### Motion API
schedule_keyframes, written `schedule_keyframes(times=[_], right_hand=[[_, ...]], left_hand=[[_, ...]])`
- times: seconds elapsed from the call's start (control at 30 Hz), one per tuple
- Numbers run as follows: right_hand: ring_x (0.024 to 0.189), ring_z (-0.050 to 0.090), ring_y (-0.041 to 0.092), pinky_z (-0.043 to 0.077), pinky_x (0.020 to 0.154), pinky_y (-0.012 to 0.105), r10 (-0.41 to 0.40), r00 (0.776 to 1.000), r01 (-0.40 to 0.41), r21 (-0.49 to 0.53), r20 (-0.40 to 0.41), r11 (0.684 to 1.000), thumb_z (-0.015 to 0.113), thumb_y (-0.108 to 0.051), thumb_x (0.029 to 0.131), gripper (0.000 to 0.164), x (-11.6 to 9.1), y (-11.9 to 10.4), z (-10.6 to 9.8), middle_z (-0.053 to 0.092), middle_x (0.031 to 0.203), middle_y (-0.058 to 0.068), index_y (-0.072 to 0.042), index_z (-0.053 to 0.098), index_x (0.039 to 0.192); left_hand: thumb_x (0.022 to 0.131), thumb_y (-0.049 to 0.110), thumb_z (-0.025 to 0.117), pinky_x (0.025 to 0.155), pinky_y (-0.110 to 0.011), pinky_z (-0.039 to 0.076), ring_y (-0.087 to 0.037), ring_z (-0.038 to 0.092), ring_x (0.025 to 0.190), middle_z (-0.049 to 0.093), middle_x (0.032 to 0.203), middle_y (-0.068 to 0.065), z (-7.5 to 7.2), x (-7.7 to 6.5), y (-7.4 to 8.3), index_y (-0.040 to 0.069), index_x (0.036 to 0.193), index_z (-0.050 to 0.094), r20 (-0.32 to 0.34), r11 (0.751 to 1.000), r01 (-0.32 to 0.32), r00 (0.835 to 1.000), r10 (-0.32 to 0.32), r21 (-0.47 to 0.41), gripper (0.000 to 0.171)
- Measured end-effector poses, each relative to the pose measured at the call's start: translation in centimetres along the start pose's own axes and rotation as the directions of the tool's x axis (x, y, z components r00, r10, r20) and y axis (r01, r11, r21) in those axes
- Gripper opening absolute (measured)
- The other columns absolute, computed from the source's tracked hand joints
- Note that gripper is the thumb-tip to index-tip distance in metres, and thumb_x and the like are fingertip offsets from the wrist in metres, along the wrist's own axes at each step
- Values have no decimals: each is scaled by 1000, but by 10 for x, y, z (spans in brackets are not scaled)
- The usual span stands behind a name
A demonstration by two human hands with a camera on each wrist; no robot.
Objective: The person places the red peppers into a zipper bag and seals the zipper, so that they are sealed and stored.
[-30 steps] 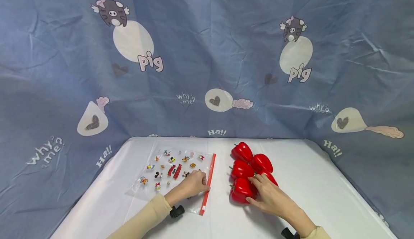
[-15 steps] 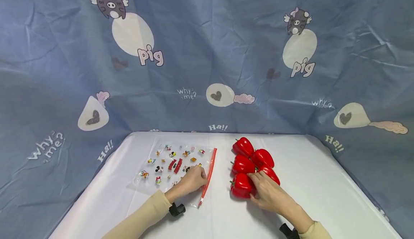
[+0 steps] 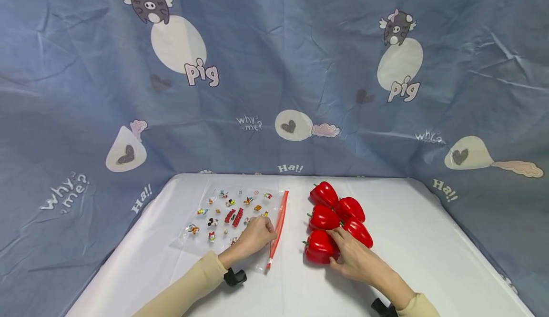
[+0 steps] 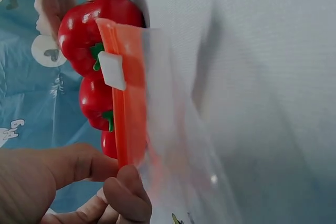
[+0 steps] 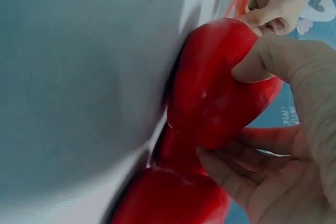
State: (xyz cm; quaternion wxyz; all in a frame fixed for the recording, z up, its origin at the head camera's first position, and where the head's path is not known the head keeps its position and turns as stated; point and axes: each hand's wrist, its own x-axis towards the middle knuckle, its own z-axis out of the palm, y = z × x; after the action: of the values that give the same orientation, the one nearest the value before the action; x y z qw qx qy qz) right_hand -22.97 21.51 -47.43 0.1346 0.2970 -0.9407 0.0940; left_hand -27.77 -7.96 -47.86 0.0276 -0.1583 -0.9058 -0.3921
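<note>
My left hand [image 3: 256, 235] pinches the red zip strip [image 3: 281, 216] of a clear zip bag [image 3: 220, 219] printed with cartoon figures. In the left wrist view, thumb and fingertips hold the strip, and a white slider [image 4: 112, 70] sits further along it. The bag lies mostly flat on the table's left half. Across from it, my right hand [image 3: 358, 257] grips the nearest red bell pepper [image 3: 318, 248], thumb on one side and fingers on the other. The right wrist view shows this pepper [image 5: 210, 87] close to the table.
Several other red bell peppers stand clustered behind the gripped one, among them one at the back [image 3: 323, 194] and one at the right [image 3: 358, 232]. A white cloth covers the table [image 3: 429, 250]. Behind it hangs a blue printed curtain [image 3: 274, 69].
The head view has tilted slightly, so the scene sits higher. The right thumb has shifted along the near pepper, which has moved slightly left of its neighbours. The left hand keeps hold of the strip.
</note>
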Motion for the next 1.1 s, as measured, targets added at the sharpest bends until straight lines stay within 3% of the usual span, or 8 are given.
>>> schedule_keyframes(times=[0.5,0.9,1.1], right_hand=[[110,57,11,52,92,35,78,997,-75,125,-22,989,78,-26,70,68,-6,1,13,59,118,-1,-6,52,129],[97,57,4,55,78,24,97,994,-72,329,-58,941,82,-21,68,68,-6,-4,20,54,118,-10,-12,51,128],[91,56,1,54,76,22,104,989,-59,354,-109,933,82,-20,69,66,1,-7,16,55,115,-11,-12,53,127]], left_hand=[[74,4,69,45,-19,37,-4,50,45,58,54,4,-6,-2,3,9,66,61,-30,1000,-23,999,23,15,11],[74,4,69,43,-19,36,-4,49,45,58,54,4,-8,-2,4,8,65,62,-39,999,-35,999,35,9,12],[74,5,69,43,-19,36,-3,49,46,58,55,4,-10,-1,4,9,65,61,-47,999,-32,998,33,8,12]])
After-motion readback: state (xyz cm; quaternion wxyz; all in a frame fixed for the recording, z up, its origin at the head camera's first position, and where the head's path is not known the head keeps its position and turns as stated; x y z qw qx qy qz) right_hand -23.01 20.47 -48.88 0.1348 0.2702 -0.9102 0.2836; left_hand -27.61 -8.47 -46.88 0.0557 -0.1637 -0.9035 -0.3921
